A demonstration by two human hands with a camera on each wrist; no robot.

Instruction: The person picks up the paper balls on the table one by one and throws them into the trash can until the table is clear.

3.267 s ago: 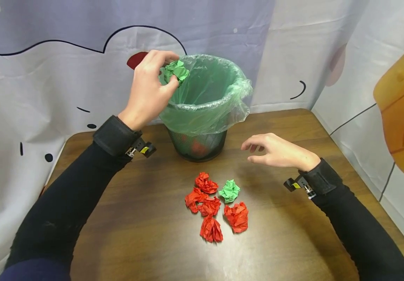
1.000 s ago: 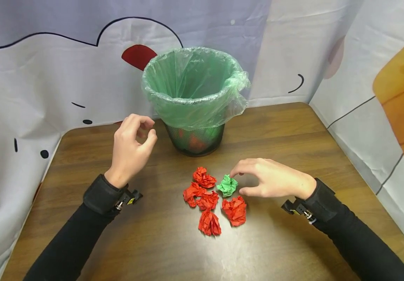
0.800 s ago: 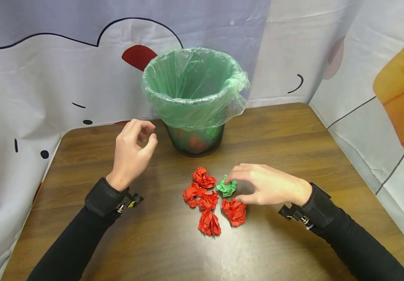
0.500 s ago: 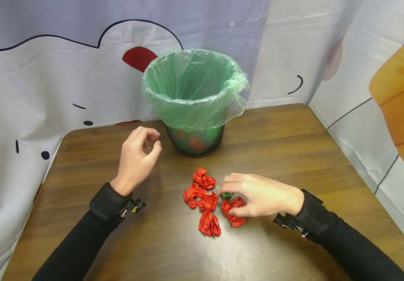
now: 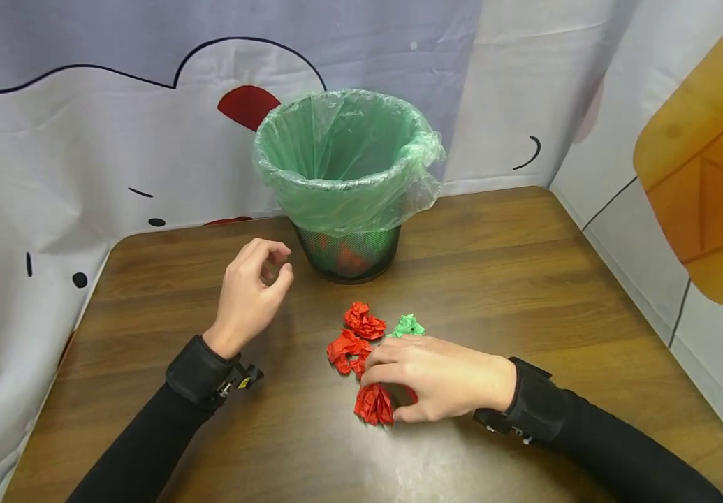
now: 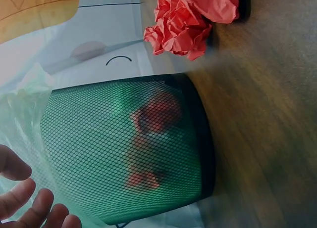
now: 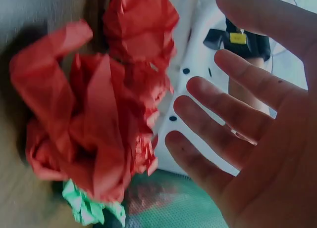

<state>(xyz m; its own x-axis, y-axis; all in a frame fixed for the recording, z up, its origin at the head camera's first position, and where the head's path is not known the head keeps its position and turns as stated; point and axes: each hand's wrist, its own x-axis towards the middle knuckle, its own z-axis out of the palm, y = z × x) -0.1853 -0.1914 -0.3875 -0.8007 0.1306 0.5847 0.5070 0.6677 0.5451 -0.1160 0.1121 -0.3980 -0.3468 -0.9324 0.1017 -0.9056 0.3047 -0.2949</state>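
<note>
Fingers on the right hand (image 5: 439,377) are spread wide; it's shifted down from over the green ball (image 5: 408,325) to over the red balls (image 5: 373,405), just below centre frame. Left hand (image 5: 249,299), fingers loosely curved, hangs left of centre, near the bin (image 5: 370,257).

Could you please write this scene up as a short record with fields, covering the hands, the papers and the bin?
Left hand: over the table, near the bin, holding nothing
Right hand: over the red paper balls, fingers spread, holding nothing
Red paper on table: several crumpled balls, some partly hidden
Green paper on table: one green paper ball, partly hidden
Bin: upright mesh bin with a green bag over its rim
Bin contents: red and green shapes, count unclear
Surface: brown table
</note>
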